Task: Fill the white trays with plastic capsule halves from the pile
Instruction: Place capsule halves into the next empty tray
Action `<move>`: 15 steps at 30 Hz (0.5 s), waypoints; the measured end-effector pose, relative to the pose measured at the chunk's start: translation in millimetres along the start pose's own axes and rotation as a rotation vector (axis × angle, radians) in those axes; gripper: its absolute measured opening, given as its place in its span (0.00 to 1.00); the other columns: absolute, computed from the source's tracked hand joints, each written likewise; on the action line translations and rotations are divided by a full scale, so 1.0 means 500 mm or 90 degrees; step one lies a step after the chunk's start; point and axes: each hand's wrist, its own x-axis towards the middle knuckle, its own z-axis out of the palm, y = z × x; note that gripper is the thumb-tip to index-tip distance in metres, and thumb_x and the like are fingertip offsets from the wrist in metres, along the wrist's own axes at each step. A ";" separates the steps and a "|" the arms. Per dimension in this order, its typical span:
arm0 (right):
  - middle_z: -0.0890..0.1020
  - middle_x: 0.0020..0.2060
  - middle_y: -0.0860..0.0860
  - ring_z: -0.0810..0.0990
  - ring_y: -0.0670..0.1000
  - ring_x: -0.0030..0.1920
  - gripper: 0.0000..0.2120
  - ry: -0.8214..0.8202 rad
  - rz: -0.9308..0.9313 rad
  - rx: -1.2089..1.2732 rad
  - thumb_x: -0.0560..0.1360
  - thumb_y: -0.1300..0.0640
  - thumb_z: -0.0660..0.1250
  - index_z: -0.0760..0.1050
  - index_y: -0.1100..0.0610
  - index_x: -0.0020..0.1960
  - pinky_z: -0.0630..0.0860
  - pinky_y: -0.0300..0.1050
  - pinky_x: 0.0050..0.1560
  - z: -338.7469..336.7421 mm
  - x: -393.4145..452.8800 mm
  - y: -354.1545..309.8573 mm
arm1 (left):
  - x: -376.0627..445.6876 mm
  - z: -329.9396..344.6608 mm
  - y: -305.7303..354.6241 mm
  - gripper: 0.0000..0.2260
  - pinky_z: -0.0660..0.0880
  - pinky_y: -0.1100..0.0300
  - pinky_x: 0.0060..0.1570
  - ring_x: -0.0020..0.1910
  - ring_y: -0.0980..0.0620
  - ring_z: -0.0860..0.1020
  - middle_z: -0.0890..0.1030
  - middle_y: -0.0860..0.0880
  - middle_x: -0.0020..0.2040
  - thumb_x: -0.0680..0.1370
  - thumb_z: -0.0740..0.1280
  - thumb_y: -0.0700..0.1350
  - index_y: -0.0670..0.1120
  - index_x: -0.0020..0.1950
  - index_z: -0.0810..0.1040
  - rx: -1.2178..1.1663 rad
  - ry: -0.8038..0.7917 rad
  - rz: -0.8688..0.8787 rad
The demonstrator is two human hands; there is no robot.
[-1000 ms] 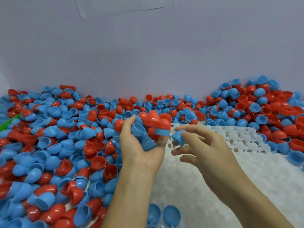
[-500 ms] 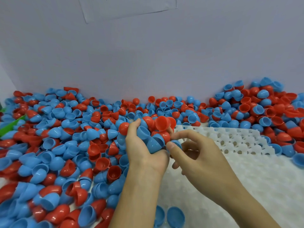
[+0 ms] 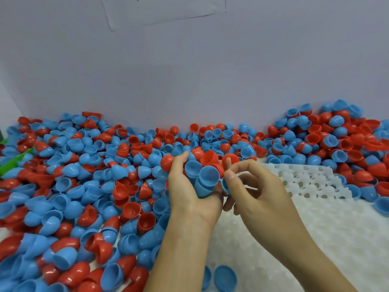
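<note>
My left hand (image 3: pixel 189 192) cups a clutch of red and blue capsule halves (image 3: pixel 202 169), and my right hand (image 3: pixel 259 192) pinches a blue half (image 3: pixel 225 185) at its 9 o'clock edge. The glossy pile (image 3: pixel 84 175) spreads toward 9 o'clock, the white tray (image 3: pixel 311 182) lies at 3 o'clock, and the writing on the wall paper (image 3: pixel 164 9) at 12 o'clock is unreadable.

Tabletop (image 3: pixel 4 232) under capsule halves (image 3: pixel 69 186), white tray (image 3: pixel 315 228).
</note>
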 end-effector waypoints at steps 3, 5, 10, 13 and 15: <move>0.82 0.31 0.49 0.81 0.48 0.29 0.05 -0.007 0.029 0.036 0.79 0.53 0.65 0.74 0.53 0.45 0.74 0.34 0.31 -0.002 0.000 -0.001 | -0.002 -0.001 -0.003 0.09 0.81 0.56 0.41 0.33 0.49 0.80 0.79 0.46 0.34 0.77 0.69 0.50 0.45 0.44 0.76 0.002 -0.002 0.000; 0.83 0.31 0.49 0.81 0.49 0.29 0.04 -0.015 0.043 0.051 0.79 0.53 0.64 0.72 0.52 0.46 0.75 0.35 0.31 -0.003 0.001 -0.003 | -0.003 0.001 -0.003 0.08 0.80 0.58 0.33 0.28 0.51 0.79 0.78 0.47 0.31 0.77 0.69 0.50 0.46 0.44 0.75 -0.005 0.004 -0.001; 0.83 0.32 0.53 0.81 0.52 0.30 0.06 -0.037 0.061 0.139 0.81 0.56 0.62 0.71 0.49 0.45 0.76 0.38 0.32 -0.006 -0.002 -0.013 | -0.001 -0.001 0.004 0.08 0.80 0.57 0.31 0.27 0.51 0.79 0.78 0.48 0.30 0.78 0.68 0.48 0.46 0.41 0.75 -0.014 0.009 0.021; 0.82 0.33 0.54 0.83 0.57 0.31 0.07 -0.041 0.105 0.267 0.81 0.58 0.62 0.72 0.47 0.47 0.75 0.40 0.28 -0.013 0.000 -0.022 | 0.003 -0.004 0.016 0.07 0.82 0.53 0.48 0.38 0.49 0.81 0.81 0.46 0.38 0.76 0.70 0.48 0.45 0.43 0.78 -0.027 0.018 0.017; 0.82 0.33 0.55 0.84 0.62 0.33 0.10 -0.023 0.152 0.295 0.82 0.61 0.61 0.72 0.46 0.49 0.75 0.40 0.24 -0.024 0.004 -0.025 | 0.003 -0.005 0.023 0.07 0.83 0.57 0.36 0.32 0.50 0.81 0.82 0.46 0.37 0.76 0.70 0.47 0.44 0.45 0.79 -0.057 0.009 0.012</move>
